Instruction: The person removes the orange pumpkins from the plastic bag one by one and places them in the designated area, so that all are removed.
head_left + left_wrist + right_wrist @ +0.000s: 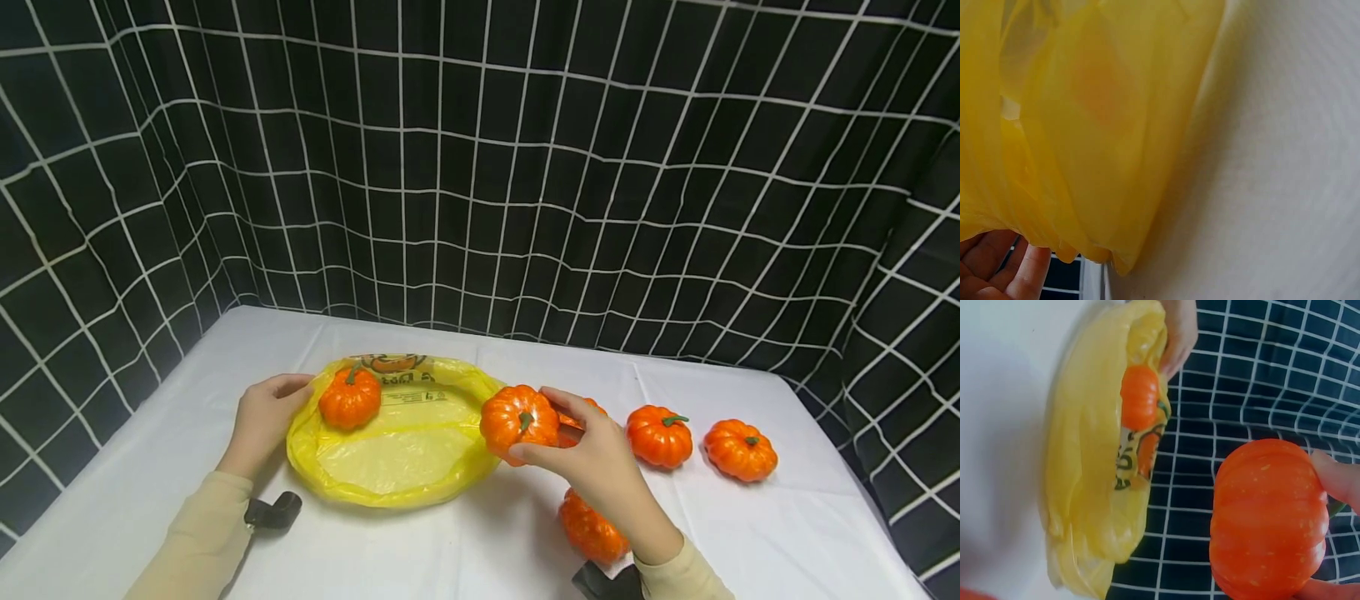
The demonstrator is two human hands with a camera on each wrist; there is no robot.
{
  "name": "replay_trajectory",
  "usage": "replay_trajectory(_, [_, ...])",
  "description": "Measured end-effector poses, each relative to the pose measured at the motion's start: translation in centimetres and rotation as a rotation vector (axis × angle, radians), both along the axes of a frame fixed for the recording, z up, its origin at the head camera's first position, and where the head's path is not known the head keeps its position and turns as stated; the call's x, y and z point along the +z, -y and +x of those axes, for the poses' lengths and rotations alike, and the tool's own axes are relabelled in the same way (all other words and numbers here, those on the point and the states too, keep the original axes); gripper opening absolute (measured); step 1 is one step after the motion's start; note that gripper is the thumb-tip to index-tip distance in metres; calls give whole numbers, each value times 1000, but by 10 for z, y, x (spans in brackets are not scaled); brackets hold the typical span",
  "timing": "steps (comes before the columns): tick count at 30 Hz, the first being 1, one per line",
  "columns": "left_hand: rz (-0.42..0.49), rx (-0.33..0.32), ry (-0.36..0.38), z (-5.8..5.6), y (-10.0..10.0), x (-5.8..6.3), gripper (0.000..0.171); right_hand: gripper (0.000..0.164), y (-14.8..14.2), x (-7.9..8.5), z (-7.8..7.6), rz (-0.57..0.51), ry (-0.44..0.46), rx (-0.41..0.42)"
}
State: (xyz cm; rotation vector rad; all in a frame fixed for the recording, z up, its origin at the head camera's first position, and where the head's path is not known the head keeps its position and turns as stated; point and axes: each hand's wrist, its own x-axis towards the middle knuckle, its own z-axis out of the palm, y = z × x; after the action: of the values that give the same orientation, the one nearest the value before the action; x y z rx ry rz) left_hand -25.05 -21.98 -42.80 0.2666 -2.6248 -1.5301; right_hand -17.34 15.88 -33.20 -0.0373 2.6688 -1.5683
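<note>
The right hand (600,454) clamps one glossy, ribbed pumpkin (510,419), four others (660,436) beside or right of its grip, a sixth (350,402) leftward in the thin plastic bag (401,493) the left hand (258,421) pinches.

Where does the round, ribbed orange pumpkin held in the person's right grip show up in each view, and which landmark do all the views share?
Head: the ribbed orange pumpkin is below and slightly right of centre, held in the right grip.
Left wrist: it cannot be seen.
Right wrist: the pumpkin is large, in the lower right.
Shared landmark: the yellow plastic bag, mostly left of centre in all three.
</note>
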Motion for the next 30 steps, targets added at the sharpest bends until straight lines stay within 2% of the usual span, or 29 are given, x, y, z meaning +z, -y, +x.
replay_trajectory(6, [4,2,10,0,0,0,41,85,-20,4,5,78,-2,-17])
replay_trajectory(12, [11,3,8,-1,0,0,41,88,-46,5,12,134,28,-70])
replay_trajectory(23, [10,6,6,0,2,-2,42,92,-88,1,22,199,123,-144])
replay_trajectory(30, [12,6,11,-1,1,-1,41,97,-113,-10,26,252,197,-187])
